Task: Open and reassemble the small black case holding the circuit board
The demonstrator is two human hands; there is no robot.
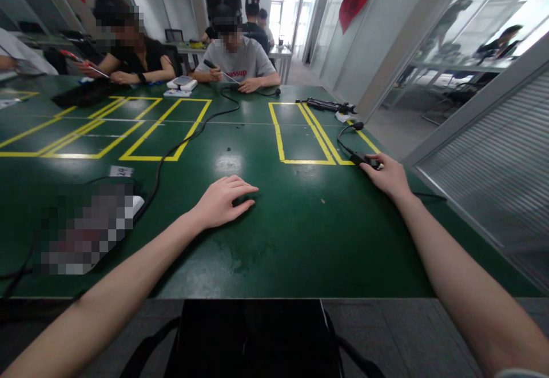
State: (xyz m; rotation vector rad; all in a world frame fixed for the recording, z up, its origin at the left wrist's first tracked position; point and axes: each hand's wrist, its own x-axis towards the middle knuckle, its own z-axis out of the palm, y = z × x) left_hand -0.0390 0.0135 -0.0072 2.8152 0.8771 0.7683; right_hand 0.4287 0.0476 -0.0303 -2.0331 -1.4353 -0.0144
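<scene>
My right hand (391,176) is closed around a small black box-like device (359,159) at the right side of the green table (274,246). From the device a thin black cable (339,138) curves away to a dark rounded end piece (357,126). Another stretch of black cable (430,196) shows to the right of my wrist. Near the middle of the table, my left hand (223,202) rests low over the surface with fingers stretched out and thumb apart, holding nothing.
Yellow tape outlines (281,138) mark the tabletop. A folded black tripod-like object (328,105) lies at the far right. A long black cable (159,166) runs past a blurred-out device (92,229) on the left. Across the table, one person (234,58) holds a screwdriver (212,66).
</scene>
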